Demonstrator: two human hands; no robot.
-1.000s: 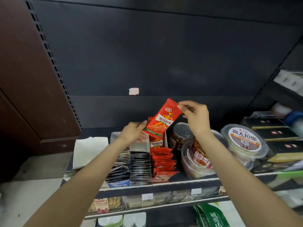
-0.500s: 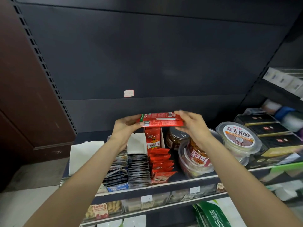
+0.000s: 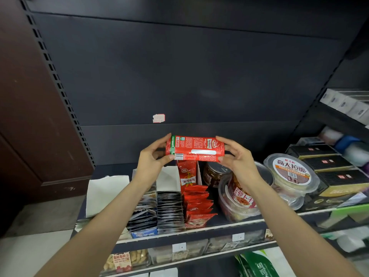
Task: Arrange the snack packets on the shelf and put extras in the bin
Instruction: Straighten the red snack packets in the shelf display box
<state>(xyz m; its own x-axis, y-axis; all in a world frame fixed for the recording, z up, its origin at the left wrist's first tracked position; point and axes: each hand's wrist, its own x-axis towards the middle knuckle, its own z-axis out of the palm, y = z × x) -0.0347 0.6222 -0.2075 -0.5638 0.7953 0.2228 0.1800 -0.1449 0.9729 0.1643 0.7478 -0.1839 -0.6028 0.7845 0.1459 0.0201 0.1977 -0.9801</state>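
Observation:
A red snack packet (image 3: 196, 148) hangs level above the shelf (image 3: 187, 235), its printed back facing me. My left hand (image 3: 152, 158) pinches its left end and my right hand (image 3: 235, 156) pinches its right end. Right below it stands an open display box with an upright red packet (image 3: 187, 174) at the back and a row of red packets (image 3: 197, 206) in front. To the left run rows of dark packets (image 3: 169, 210) and mixed packets (image 3: 142, 214). No bin is in view.
A brown jar (image 3: 214, 173) and clear tubs of food (image 3: 239, 198) stand to the right of the red packets, then a lidded noodle tub (image 3: 292, 172) and black boxes (image 3: 329, 166). A white box flap (image 3: 105, 193) lies at the left. Lower shelves hold more snacks.
The red packet has turned from a slant, held mostly by my right hand, to level between both hands with its back facing me. It now sits slightly higher.

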